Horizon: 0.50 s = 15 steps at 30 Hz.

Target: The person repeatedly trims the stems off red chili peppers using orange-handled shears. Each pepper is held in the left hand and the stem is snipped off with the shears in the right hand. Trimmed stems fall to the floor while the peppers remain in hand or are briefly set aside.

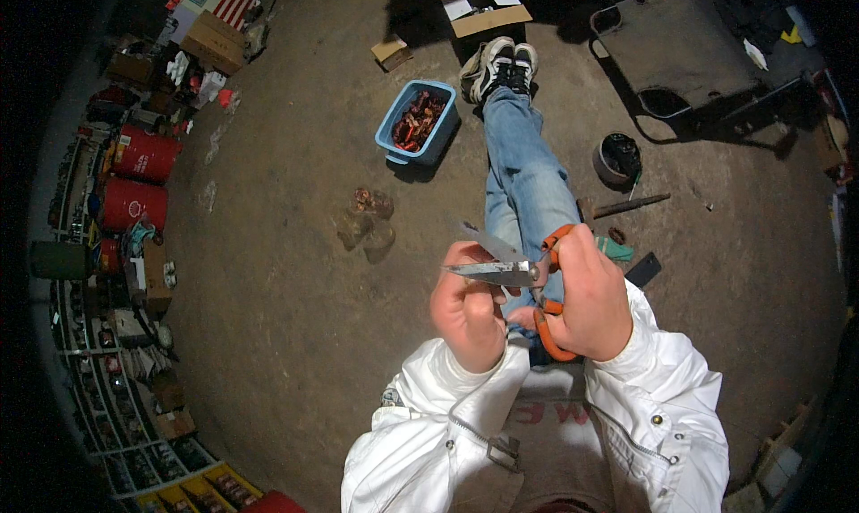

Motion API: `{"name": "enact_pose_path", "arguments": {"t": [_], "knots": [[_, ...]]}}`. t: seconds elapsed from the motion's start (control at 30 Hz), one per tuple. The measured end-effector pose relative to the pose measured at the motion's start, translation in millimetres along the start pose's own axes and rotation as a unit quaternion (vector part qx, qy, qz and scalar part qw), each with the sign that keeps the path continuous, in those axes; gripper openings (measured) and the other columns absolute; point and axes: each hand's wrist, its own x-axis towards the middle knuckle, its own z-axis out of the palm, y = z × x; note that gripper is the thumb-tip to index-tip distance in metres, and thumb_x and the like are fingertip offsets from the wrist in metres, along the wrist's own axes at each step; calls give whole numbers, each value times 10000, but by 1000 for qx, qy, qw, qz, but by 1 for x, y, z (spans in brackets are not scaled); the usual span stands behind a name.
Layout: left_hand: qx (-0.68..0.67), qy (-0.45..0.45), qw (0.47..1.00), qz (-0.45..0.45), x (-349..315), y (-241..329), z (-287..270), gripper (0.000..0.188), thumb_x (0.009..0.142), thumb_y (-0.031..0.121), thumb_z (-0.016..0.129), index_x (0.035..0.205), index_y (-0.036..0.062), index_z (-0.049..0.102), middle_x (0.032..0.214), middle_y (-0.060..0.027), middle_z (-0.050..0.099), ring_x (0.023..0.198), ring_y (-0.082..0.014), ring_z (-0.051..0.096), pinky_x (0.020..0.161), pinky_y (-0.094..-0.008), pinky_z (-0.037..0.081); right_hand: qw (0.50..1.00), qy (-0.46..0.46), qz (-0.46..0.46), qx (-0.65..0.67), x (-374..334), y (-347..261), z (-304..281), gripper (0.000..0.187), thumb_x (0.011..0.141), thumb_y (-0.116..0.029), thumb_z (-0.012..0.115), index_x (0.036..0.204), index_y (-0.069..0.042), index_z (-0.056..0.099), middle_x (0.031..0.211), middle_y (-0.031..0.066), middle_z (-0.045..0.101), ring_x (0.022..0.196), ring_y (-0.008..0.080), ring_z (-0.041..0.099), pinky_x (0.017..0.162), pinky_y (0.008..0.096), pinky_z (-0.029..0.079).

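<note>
My right hand (pixel 598 303) is closed around the orange-coated handles of a pair of scissors (pixel 501 276). Their two metal blades stand apart and point left, over my left hand (pixel 467 316). That hand is curled, its fingers bent inward under the blades; whatever it may hold is hidden behind the blades and fingers. Both hands are above my lap, with my outstretched legs in blue jeans (pixel 528 159) beyond them. White jacket sleeves cover my forearms.
Left of my legs are a blue tub (pixel 390 126) of reddish-brown scraps and several clumps (pixel 365 216). To the right lie a dark bucket (pixel 617 160), a hammer-like tool (pixel 633 205) and a phone (pixel 642 269). An open carton (pixel 490 21), a frame seat (pixel 684 52) and red drums (pixel 134 204) stand farther out.
</note>
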Motion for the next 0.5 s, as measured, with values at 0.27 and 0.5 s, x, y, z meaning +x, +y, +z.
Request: {"name": "enact_pose_path", "arguments": {"t": [0.27,0.5], "knots": [[-9,-9,1000,9,1,-5,-1,174,866,145,450,807,9,540,792,-29,531,641,-76,477,578,-224,387,999,9,2,-42,5,0,-2,693,666,-546,782,955,18,501,889,153,467,740,348,546,597,409,457],[-20,-48,998,39,3,-8,-7,224,896,164,464,870,-40,552,931,-98,549,683,-105,523,585,-242,414,998,3,-5,-64,8,-1,-6,700,663,-553,784,955,18,502,884,147,470,742,336,553,579,398,462]]}}
